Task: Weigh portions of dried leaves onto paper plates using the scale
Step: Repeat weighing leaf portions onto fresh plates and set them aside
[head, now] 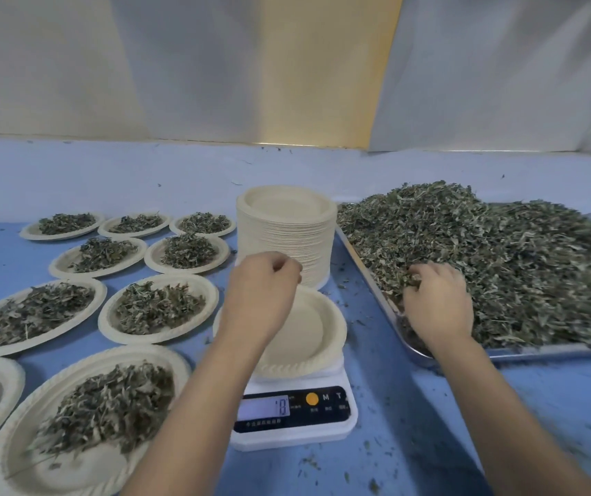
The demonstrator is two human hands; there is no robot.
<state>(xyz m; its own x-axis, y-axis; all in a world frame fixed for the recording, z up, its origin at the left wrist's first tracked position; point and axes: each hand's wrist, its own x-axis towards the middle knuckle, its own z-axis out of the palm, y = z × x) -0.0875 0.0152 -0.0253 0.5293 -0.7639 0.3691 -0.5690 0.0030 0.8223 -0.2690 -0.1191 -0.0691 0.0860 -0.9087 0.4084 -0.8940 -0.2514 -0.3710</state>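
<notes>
Now, left hand [261,291] curled, right hand [437,306] gripping leaves [501,263]

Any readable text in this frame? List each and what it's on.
"M": button label on the scale front panel.
"T": button label just right of the "M".
"0": probably, since the digit is blurred; on the display.
Small print under the buttons and under the display: too small to read.
Nothing else carries text.
</notes>
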